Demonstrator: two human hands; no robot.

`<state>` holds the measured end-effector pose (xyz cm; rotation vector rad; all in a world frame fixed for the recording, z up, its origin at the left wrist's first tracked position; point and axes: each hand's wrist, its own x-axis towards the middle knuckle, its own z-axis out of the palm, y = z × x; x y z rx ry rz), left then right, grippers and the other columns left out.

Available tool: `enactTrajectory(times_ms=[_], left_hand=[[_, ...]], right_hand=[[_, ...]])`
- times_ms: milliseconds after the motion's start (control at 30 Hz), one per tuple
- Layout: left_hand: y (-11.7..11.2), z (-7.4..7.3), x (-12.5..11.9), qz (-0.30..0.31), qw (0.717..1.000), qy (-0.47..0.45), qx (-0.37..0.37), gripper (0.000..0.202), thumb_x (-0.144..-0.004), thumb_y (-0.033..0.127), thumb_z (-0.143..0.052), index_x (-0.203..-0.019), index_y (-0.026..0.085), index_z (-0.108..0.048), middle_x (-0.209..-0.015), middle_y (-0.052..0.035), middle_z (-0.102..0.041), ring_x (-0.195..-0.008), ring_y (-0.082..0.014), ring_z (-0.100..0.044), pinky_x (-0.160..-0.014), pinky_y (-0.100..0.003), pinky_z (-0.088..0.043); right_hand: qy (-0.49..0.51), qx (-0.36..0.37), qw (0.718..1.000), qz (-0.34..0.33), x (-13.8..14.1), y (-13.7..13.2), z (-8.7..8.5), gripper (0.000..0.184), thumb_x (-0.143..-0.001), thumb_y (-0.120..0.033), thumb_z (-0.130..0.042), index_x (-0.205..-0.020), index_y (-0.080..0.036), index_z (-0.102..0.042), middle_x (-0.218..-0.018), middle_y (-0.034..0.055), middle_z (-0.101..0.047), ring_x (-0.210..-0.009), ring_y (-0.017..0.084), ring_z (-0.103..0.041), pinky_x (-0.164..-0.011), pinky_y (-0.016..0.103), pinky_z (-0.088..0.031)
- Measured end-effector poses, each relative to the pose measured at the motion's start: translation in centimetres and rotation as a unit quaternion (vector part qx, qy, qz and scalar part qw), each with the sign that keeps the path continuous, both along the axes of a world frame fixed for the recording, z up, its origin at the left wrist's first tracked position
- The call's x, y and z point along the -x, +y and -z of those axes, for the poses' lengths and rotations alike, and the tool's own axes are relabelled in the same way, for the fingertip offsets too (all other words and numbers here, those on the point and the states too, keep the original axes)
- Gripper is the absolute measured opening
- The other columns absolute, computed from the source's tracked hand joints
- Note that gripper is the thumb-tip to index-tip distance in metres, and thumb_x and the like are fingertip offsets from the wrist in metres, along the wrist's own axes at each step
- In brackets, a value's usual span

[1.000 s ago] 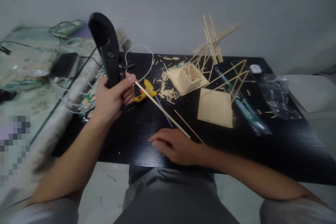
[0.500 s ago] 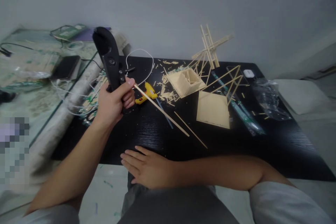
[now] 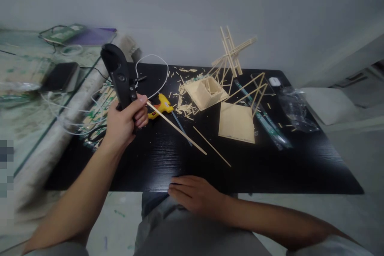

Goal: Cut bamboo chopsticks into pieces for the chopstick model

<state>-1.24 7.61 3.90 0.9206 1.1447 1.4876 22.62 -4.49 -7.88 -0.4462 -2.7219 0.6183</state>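
Observation:
My left hand (image 3: pixel 126 122) is closed around a black plier-like cutter (image 3: pixel 117 73) held upright over the left part of the black table (image 3: pixel 270 168). The same hand pinches one end of a long thin wooden stick (image 3: pixel 177 128), which slants down to the right onto the table. My right hand (image 3: pixel 195 194) lies flat with fingers stretched out at the table's near edge, over my lap, holding nothing. A second loose stick (image 3: pixel 211 146) lies just right of the held one.
A yellow glue gun (image 3: pixel 160 106) with a white cord lies behind the stick. Stick-built models, an open box (image 3: pixel 205 92), a flat panel (image 3: pixel 237 122), offcuts and plastic bags (image 3: pixel 295 108) cover the far half. A glass table with cables stands at left.
My right hand drew back from the stick's tip on the table to the near edge by my lap. The left hand with the cutter and stick lowered slightly.

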Motion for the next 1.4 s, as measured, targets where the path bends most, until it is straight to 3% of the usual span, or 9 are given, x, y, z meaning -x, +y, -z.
enactTrajectory(times_ms=[267,367,500,600,767,867,1000,1133,1400], left_hand=[[0.2,1.2,-0.4,0.008,1.0,-0.005,0.024,0.028,-0.076,0.032,-0.083,-0.073,0.02,-0.059,-0.046,0.0104,-0.033,-0.038,-0.0045,-0.026,-0.036,-0.019,-0.022],[0.6,1.6,-0.7,0.005,1.0,-0.001,0.026,0.026,-0.077,0.032,-0.083,-0.076,0.02,-0.06,-0.046,0.0107,-0.032,-0.038,-0.0048,-0.026,-0.036,-0.019,-0.023],[1.2,2.1,-1.0,0.019,1.0,-0.009,0.022,0.025,-0.078,0.031,-0.081,-0.076,0.019,-0.06,-0.047,0.0102,-0.034,-0.038,-0.0047,-0.027,-0.036,-0.019,-0.022],[1.6,2.6,-1.0,0.039,0.998,-0.051,0.019,0.025,-0.078,0.031,-0.08,-0.073,0.018,-0.059,-0.047,0.0103,-0.033,-0.037,-0.0041,-0.025,-0.035,-0.018,-0.021],[1.6,3.8,-0.4,0.085,0.991,-0.089,0.049,0.035,-0.077,0.032,-0.08,-0.063,0.018,-0.051,-0.046,0.0101,-0.031,-0.037,-0.0032,-0.024,-0.034,-0.017,-0.022],[1.3,4.5,-0.3,0.095,0.989,-0.094,0.069,0.034,-0.077,0.031,-0.081,-0.065,0.018,-0.051,-0.047,0.0105,-0.032,-0.037,-0.0026,-0.025,-0.034,-0.017,-0.023],[1.1,4.9,-0.6,0.114,0.985,-0.089,0.09,0.032,-0.076,0.03,-0.08,-0.068,0.018,-0.052,-0.047,0.0107,-0.033,-0.036,-0.0026,-0.027,-0.034,-0.016,-0.024],[1.0,5.0,-1.3,0.124,0.983,-0.08,0.108,0.031,-0.074,0.031,-0.081,-0.068,0.017,-0.053,-0.047,0.0108,-0.033,-0.036,-0.0026,-0.028,-0.034,-0.016,-0.025],[0.7,5.5,-1.8,0.135,0.982,-0.076,0.108,0.033,-0.072,0.032,-0.085,-0.068,0.016,-0.057,-0.045,0.01,-0.036,-0.034,-0.0028,-0.03,-0.033,-0.016,-0.026]], right_hand=[[0.096,0.012,0.993,0.075,-4.5,-1.5,1.6,0.035,-0.113,-0.021,-0.039,-0.129,-0.02,-0.07,-0.111,0.0043,-0.082,-0.119,0.017,-0.073,-0.102,0.032,-0.061],[0.15,0.067,0.981,0.107,-5.2,-0.5,0.4,0.034,-0.113,-0.027,-0.041,-0.116,-0.021,-0.075,-0.101,0.0045,-0.082,-0.103,0.016,-0.077,-0.089,0.028,-0.064],[0.171,0.148,0.936,0.27,-5.5,2.5,-2.5,0.023,-0.103,-0.042,-0.065,-0.101,-0.024,-0.078,-0.091,0.0047,-0.08,-0.088,0.019,-0.076,-0.081,0.033,-0.063],[0.181,0.128,0.911,0.348,-5.0,5.6,-4.6,0.017,-0.1,-0.038,-0.07,-0.098,-0.023,-0.077,-0.093,0.0039,-0.08,-0.086,0.019,-0.076,-0.083,0.033,-0.06],[0.176,0.074,0.903,0.386,-2.9,9.9,-6.2,0.014,-0.099,-0.031,-0.071,-0.106,-0.02,-0.078,-0.102,0.006,-0.081,-0.09,0.02,-0.076,-0.088,0.033,-0.059],[0.177,0.099,0.909,0.364,-2.6,10.8,-6.2,0.021,-0.098,-0.025,-0.071,-0.118,-0.021,-0.075,-0.124,0.0073,-0.078,-0.101,0.02,-0.076,-0.095,0.036,-0.059],[0.131,0.163,0.95,0.232,-4.3,9.2,-5.6,0.008,-0.097,-0.024,-0.074,-0.1,-0.02,-0.079,-0.1,0.0039,-0.081,-0.095,0.018,-0.075,-0.091,0.031,-0.058],[0.021,0.21,0.973,0.093,-6.2,6.0,-4.2,0.018,-0.091,-0.029,-0.082,-0.105,-0.017,-0.081,-0.098,0.0055,-0.078,-0.094,0.017,-0.072,-0.087,0.028,-0.055],[-0.04,0.066,0.994,0.072,-5.9,3.3,-2.1,0.018,-0.106,-0.021,-0.06,-0.096,-0.016,-0.075,-0.097,0.0062,-0.073,-0.088,0.018,-0.064,-0.081,0.033,-0.047]])
